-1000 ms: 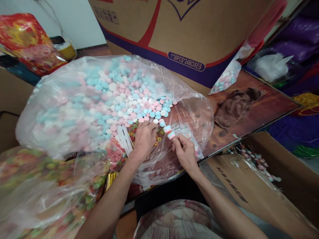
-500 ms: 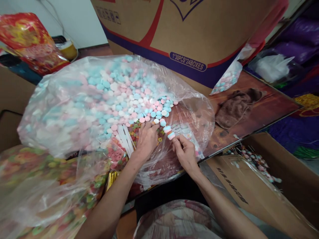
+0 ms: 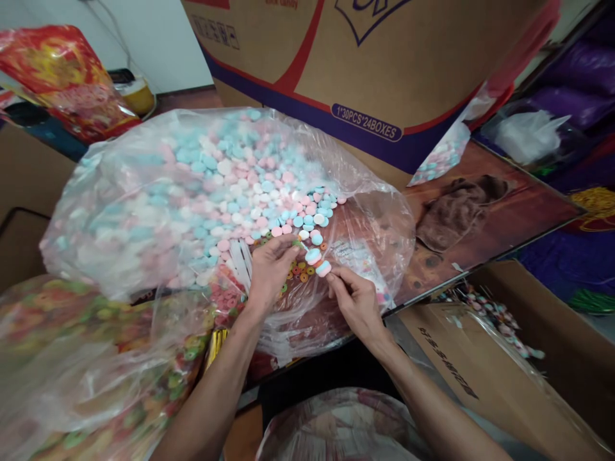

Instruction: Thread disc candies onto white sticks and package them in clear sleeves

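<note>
My right hand (image 3: 356,299) pinches the lower end of a candy skewer (image 3: 323,268), which carries pink, white and blue marshmallows with an orange piece between them. The skewer's bare white tip points up and left. At that tip, the closed fingertips of my left hand (image 3: 273,269) hold a small greenish gummy ring (image 3: 297,242). Loose gummy rings (image 3: 302,272) in orange, yellow and green lie just below and beyond the left fingers. Pastel marshmallows (image 3: 235,186) spill from a large clear plastic bag (image 3: 375,186) behind both hands.
White sticks (image 3: 240,262) and red gummy rings (image 3: 228,294) lie left of my left hand. A bag of gummy rings (image 3: 96,358) fills the lower left. A printed carton (image 3: 298,70) stands behind. At right are a brown cloth (image 3: 461,211) and an open box (image 3: 446,346) holding finished-looking skewers (image 3: 504,320).
My left hand has lifted from the loose gummy rings to the skewer's tip, now with a ring in its fingertips. The skewer has shifted slightly down and left, tilting more toward the left hand.
</note>
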Motion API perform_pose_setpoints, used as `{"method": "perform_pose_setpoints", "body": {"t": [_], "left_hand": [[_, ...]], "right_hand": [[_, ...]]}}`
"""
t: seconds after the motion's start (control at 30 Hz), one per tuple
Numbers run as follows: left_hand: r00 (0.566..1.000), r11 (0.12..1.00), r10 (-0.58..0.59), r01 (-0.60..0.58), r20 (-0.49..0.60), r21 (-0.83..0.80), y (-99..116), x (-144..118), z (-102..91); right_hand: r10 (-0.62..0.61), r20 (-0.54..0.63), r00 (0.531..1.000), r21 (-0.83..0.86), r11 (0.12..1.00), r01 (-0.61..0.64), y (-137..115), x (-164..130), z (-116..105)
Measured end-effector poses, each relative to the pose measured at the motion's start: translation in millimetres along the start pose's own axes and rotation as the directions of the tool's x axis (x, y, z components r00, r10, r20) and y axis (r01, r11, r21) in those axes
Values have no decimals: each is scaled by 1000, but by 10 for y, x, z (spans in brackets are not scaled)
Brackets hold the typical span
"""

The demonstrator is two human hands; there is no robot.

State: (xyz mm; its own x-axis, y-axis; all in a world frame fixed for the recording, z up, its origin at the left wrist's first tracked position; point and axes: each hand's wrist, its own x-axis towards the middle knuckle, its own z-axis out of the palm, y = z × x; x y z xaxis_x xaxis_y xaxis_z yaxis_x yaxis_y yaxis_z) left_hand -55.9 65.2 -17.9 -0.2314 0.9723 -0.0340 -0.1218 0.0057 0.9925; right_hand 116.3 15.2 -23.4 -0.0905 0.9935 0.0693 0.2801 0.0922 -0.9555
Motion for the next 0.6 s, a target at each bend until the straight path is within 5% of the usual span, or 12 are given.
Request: {"method": "perform_pose_setpoints", "body": {"t": [0.33, 0.6], "left_hand": [[1000, 1000, 7, -7, 5, 4, 59, -72, 5], [977, 970, -214, 214, 9, -115, 90, -97, -53]], "right_hand": [[36, 10, 999, -120, 992, -35, -21, 19, 4], [-28, 44, 999, -168, 985, 35, -9, 27, -45]]}}
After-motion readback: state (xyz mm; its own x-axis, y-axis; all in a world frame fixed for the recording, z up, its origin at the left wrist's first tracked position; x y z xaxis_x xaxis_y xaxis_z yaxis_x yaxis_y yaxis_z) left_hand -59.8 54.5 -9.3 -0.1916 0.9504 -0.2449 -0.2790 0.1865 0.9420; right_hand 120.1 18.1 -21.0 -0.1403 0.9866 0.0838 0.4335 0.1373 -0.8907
